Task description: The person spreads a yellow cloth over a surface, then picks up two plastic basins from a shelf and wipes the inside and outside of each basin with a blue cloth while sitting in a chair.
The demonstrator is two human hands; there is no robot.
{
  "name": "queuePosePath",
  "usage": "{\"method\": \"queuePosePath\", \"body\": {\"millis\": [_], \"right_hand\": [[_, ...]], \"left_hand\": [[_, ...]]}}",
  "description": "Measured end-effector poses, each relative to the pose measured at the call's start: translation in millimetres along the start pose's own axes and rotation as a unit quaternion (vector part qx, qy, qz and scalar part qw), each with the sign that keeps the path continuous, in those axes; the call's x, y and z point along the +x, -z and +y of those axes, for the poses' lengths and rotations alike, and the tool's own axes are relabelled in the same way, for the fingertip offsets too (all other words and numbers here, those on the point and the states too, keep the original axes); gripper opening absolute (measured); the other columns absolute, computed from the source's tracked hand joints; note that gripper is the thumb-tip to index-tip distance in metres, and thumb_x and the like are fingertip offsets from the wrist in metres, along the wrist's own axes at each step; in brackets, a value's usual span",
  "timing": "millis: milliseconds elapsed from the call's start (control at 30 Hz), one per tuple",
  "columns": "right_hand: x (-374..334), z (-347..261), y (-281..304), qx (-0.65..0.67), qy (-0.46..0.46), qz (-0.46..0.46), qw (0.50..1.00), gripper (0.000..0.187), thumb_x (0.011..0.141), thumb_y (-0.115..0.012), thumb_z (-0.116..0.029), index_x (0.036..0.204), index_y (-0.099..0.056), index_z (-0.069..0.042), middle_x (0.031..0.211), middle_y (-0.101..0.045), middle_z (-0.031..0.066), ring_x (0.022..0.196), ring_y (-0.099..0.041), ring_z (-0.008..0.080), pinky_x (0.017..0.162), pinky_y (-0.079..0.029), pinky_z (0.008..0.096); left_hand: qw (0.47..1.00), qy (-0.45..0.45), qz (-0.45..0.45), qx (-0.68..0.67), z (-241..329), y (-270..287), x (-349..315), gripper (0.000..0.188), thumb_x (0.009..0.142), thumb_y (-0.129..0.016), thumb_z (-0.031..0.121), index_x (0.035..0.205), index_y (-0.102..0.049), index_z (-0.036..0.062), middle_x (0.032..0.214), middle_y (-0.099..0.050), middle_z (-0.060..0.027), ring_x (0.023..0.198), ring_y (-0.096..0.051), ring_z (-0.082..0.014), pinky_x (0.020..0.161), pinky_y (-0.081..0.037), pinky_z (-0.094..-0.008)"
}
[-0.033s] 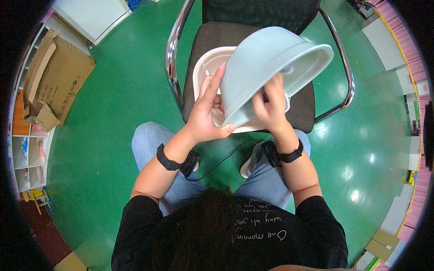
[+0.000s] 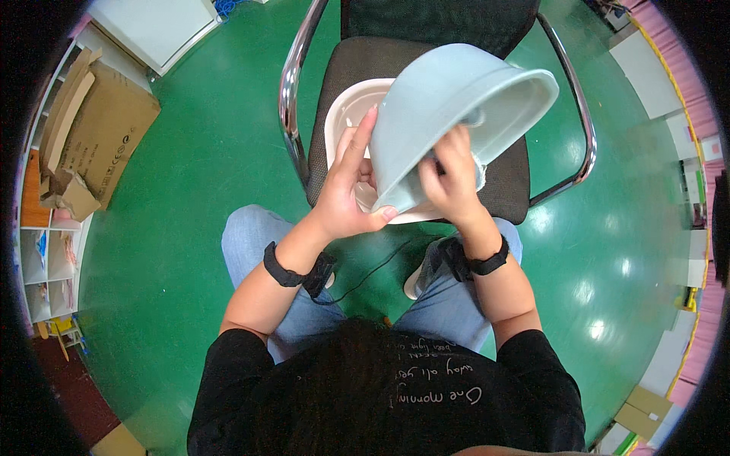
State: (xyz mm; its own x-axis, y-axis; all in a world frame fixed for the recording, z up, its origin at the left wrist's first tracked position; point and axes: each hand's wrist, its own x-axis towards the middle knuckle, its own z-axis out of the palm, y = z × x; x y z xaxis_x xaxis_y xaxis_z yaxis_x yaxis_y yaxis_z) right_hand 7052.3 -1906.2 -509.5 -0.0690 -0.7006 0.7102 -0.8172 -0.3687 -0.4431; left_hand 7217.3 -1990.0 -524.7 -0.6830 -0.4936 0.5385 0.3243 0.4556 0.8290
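A light blue plastic basin [image 2: 426,106] is tilted on its side above the chair seat, its mouth turned to the lower right. My left hand [image 2: 346,186] is closed on its near left edge, thumb on the rim and fingers along the outer wall. Curled fingers of my right hand [image 2: 456,175] reach into the basin's mouth, gripping a bluish cloth with a pale edge [image 2: 480,173], mostly hidden by the hand. Behind and below the basin sits a white tub [image 2: 341,102], partly covered by it and my left hand.
The tub rests on a dark office chair [image 2: 357,61] with curved chrome armrests [image 2: 290,91]. A torn cardboard box [image 2: 122,140] and white shelving [image 2: 61,262] stand along the left. A black cable [image 2: 372,277] runs between my knees over the green floor.
My right hand has shifted slightly left and upward inside the basin, with the cloth. The basin has tipped a little; my left hand keeps its place.
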Motion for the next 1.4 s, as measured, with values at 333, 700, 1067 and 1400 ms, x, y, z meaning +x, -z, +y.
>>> {"method": "queuePosePath", "body": {"millis": [333, 700, 1067, 1400], "right_hand": [[4, -8, -10, 0.037, -0.011, -0.155, 0.987, 0.037, 0.062, -0.048, 0.009, 0.094, -0.061, -0.003, 0.103, -0.059, 0.0131, 0.089, -0.054, 0.0318, 0.082, -0.043, 0.0391], [-6, 1, -1, -0.124, -0.126, -0.195, 0.965, 0.025, 0.063, -0.049, 0.002, 0.078, -0.067, -0.005, 0.083, -0.066, 0.0093, 0.080, -0.058, 0.0283, 0.074, -0.048, 0.0375], [-6, 3, 6, -0.238, -0.216, -0.103, 0.941, 0.027, 0.068, -0.051, -0.005, 0.091, -0.065, -0.002, 0.093, -0.063, 0.0143, 0.081, -0.061, 0.0305, 0.074, -0.050, 0.0390], [-2, 21, 3, -0.159, -0.164, 0.042, 0.973, 0.043, 0.072, -0.047, 0.001, 0.114, -0.052, 0.007, 0.122, -0.050, 0.0227, 0.104, -0.051, 0.0376, 0.092, -0.041, 0.0403]], "left_hand": [[0.990, 0.032, 0.109, -0.085, -11, 5, 3, 0.084, 0.077, -0.058, 0.044, 0.138, -0.017, 0.0028, 0.134, -0.029, -0.0151, 0.113, -0.039, -0.0222, 0.100, -0.028, -0.0357], [0.977, 0.114, 0.134, -0.116, -5, 2, 7, 0.076, 0.082, -0.053, 0.043, 0.137, -0.016, 0.0054, 0.130, -0.035, -0.0196, 0.120, -0.036, -0.0249, 0.102, -0.026, -0.0372], [0.985, 0.108, 0.103, -0.083, -4, 1, 5, 0.081, 0.078, -0.055, 0.047, 0.137, -0.020, 0.0030, 0.125, -0.038, -0.0158, 0.114, -0.039, -0.0225, 0.100, -0.028, -0.0365], [0.984, 0.096, 0.078, -0.125, -10, 1, 2, 0.086, 0.075, -0.060, 0.039, 0.139, -0.014, 0.0053, 0.120, -0.032, -0.0135, 0.108, -0.042, -0.0208, 0.090, -0.040, -0.0325]]}}
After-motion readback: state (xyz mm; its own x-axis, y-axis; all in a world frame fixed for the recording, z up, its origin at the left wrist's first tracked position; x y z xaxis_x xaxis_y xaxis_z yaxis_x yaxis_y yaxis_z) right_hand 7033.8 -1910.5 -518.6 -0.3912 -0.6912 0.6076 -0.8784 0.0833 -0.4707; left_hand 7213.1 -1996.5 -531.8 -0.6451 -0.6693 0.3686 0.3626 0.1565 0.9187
